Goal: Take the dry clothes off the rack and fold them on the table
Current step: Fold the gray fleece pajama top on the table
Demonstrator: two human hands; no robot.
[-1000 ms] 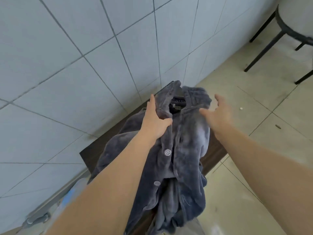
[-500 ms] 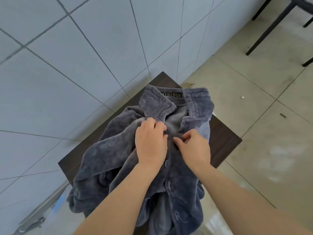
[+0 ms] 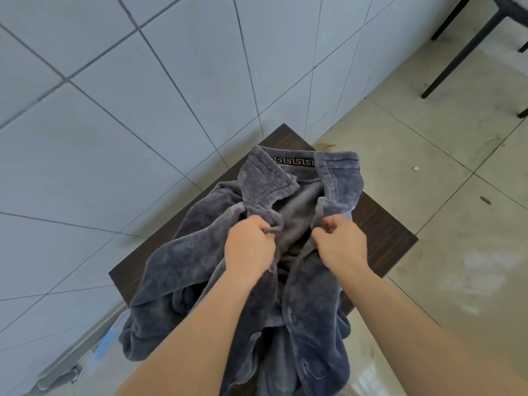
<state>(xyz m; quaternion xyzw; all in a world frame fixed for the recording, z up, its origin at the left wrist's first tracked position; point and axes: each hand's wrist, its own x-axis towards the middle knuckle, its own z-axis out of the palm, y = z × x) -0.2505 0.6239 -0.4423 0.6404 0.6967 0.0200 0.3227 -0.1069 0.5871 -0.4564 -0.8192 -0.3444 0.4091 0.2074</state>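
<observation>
Utility room, tiled wall, tiled floor

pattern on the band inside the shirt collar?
Greek-key pattern, light on black, on the collar band of the grey fleece shirt; head view.

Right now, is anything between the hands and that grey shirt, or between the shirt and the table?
Nothing visible. The left hand and right hand already grip the shirt front, and it lies partly on the table.
</observation>
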